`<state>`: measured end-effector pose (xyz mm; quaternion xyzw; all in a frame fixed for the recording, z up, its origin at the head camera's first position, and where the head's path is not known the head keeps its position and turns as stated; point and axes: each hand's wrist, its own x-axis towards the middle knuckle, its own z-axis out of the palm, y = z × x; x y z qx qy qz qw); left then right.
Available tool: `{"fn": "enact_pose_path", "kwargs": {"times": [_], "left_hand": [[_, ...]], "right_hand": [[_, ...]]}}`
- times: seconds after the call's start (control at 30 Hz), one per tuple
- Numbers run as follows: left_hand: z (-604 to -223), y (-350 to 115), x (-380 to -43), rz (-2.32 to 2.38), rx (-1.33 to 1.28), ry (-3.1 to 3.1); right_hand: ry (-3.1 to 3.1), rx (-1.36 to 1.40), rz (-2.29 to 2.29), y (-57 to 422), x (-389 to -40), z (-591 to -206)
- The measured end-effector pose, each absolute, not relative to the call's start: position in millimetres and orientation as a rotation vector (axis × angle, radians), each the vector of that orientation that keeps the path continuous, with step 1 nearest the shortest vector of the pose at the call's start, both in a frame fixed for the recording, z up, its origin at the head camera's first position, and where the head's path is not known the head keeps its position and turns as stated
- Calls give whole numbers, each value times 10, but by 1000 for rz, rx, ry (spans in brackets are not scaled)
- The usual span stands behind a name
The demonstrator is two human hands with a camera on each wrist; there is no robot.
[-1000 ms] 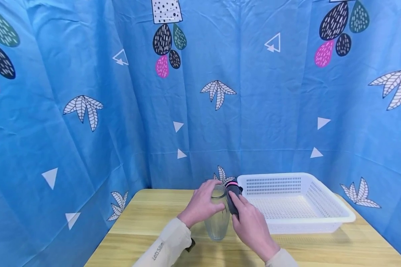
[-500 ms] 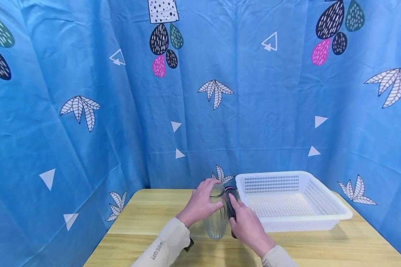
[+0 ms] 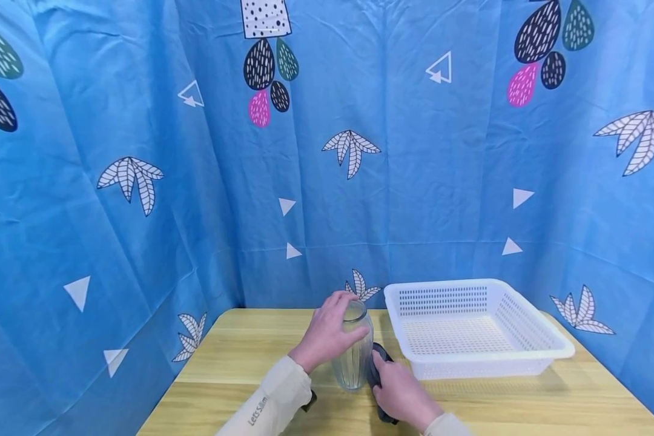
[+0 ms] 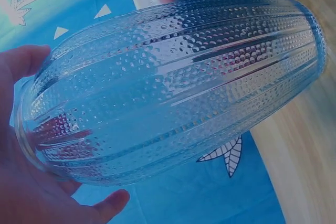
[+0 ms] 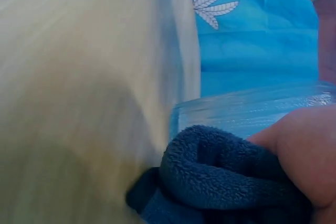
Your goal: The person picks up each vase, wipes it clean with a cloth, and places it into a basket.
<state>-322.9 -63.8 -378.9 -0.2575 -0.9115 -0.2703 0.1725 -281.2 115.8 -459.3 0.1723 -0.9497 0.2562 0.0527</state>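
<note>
A clear ribbed glass vase [image 3: 351, 366] stands upright on the wooden table. My left hand [image 3: 329, 332] grips it around the upper part near the rim, thumb on the near side. In the left wrist view the vase [image 4: 173, 87] shows a dimpled surface between its ribs. Low at the vase's right side, my right hand [image 3: 406, 393] holds a dark folded terry cloth [image 3: 378, 351] against the glass. The right wrist view shows the cloth [image 5: 220, 177] bunched under the thumb, right at the vase's lower end. Most of my right fingers are hidden there.
A white perforated plastic basket [image 3: 493, 360] sits on the table [image 3: 501, 402] to the right, just behind my right hand. A blue patterned curtain [image 3: 316, 181] hangs behind and along both sides. A small black object [image 3: 309, 401] shows under the left sleeve.
My right hand has slid the cloth down the vase's right side, from beside the rim to near the base. The left hand keeps its grip on the vase.
</note>
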Motion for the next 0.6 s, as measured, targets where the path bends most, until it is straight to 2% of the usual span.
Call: {"fn": "enact_pose_path", "kwargs": {"times": [0.23,0.6], "left_hand": [[-3801,-642,-3222,-753,-720,-2594],[-3711,-659,-3210,-766,-670,-2636]], "right_hand": [[-2880,462,940,1180,-2777,-4464],[-2572,406,718,1131,-2619,-4005]]}}
